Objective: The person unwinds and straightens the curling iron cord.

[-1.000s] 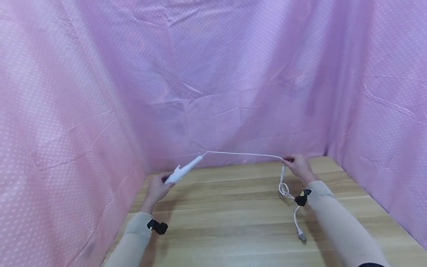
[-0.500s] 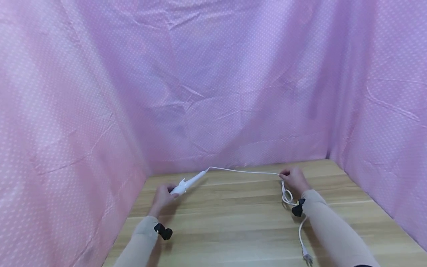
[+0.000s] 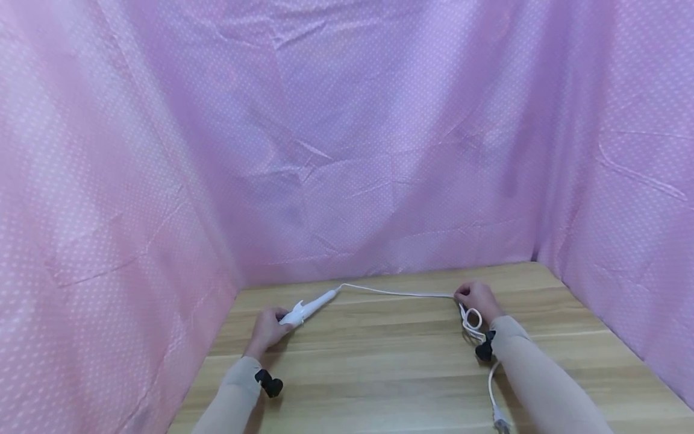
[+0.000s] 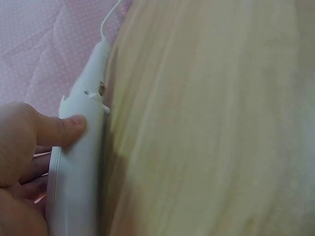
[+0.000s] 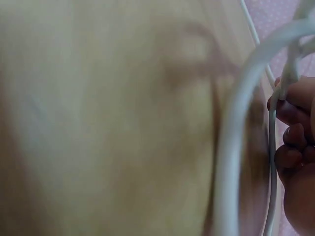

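My left hand [image 3: 267,330] grips a white hair iron [image 3: 315,305] by its wide end, low over the table. In the left wrist view the thumb presses on its white body [image 4: 78,152], with the fingers behind. The narrow end tilts up and away to the right, trailing a thin white cord [image 3: 401,294]. Across the table, my right hand [image 3: 479,298] pinches that cord between thumb and fingertips. Below those fingers hangs a looped, bundled part of the cord [image 3: 473,319]. Its plug [image 3: 500,417] dangles or lies near the bottom edge; I cannot tell which.
A light wood-grain table [image 3: 379,374] spans the space below both hands. Pink dotted cloth [image 3: 379,150] walls it in at the back and on both sides. Black wrist cameras [image 3: 268,383] sit on the beige sleeves.
Both hands have come down toward the table, the left also a little to the right. The hair iron, cord and plug have come lower in view with them. Both grips stay the same.
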`<action>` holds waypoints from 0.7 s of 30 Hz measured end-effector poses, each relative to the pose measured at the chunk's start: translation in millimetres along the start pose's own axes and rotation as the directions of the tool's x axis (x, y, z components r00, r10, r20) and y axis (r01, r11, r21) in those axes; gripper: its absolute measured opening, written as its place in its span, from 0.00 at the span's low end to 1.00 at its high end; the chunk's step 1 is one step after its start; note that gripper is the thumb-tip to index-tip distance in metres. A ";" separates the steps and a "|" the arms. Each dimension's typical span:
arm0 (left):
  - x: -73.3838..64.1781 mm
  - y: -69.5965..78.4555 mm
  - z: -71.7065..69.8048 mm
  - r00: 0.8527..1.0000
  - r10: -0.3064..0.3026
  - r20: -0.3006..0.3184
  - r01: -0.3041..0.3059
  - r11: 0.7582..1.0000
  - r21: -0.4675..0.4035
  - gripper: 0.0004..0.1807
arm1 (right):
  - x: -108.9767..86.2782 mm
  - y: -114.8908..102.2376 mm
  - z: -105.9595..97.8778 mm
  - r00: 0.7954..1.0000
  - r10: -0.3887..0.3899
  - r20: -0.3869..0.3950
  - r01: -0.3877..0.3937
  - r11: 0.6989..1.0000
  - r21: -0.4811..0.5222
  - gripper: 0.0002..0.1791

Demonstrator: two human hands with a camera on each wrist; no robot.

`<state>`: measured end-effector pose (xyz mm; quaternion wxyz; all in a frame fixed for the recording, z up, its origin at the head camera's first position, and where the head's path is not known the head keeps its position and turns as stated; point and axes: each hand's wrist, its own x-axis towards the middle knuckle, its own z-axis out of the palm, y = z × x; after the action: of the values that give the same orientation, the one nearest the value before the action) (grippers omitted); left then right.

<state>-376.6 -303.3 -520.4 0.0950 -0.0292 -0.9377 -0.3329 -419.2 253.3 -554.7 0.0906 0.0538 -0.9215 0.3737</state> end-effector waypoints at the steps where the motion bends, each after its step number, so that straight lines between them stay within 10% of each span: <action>1: -0.1 -1.2 0.8 1.000 -0.007 -0.002 0.007 1.000 0.000 0.17 | -0.5 -1.4 -0.1 1.000 0.000 0.009 0.001 1.000 -0.013 0.05; 14: -2.0 1.3 -1.5 0.998 -0.030 0.062 0.028 0.999 0.025 0.20 | -0.7 -5.9 -13.0 0.995 -0.049 0.086 0.057 0.994 -0.095 0.07; 21: 6.8 24.3 -24.0 0.993 0.032 0.116 -0.041 0.996 0.076 0.30 | 19.1 -44.5 -58.2 0.976 -0.186 0.113 0.197 0.976 -0.092 0.15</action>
<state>-376.6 -299.6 -485.8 0.0484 -0.0617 -0.9533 -0.2917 -423.0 261.6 -479.5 0.0811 0.1570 -0.9335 0.3120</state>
